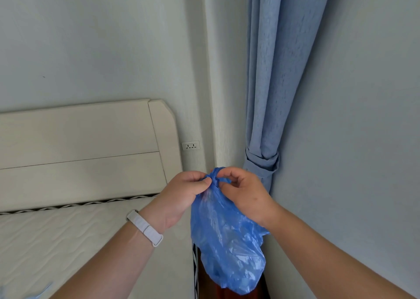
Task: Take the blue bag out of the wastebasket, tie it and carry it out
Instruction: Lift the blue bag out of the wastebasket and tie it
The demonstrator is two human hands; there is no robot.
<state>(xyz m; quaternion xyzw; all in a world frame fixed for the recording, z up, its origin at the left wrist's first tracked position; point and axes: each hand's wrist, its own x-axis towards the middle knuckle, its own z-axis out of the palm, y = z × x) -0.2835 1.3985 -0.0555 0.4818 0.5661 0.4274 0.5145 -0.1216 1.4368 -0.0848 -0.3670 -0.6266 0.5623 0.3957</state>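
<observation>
The blue bag (pixel 227 237) hangs in the air in front of me, its translucent plastic body bulging below my hands. Its neck is gathered and twisted into a bunch at the top. My left hand (pixel 181 196), with a white band on the wrist, pinches the left side of that bunch. My right hand (pixel 245 192) pinches the right side, fingers curled around a loop of plastic. The wastebasket is not in view.
A bed with a cream headboard (pixel 79 144) and a white mattress (pixel 56 242) fills the lower left. A blue curtain (pixel 272 82), tied back, hangs in the corner behind the bag. A wall socket (pixel 190 145) sits beside the headboard. Dark wooden furniture (pixel 204 282) shows under the bag.
</observation>
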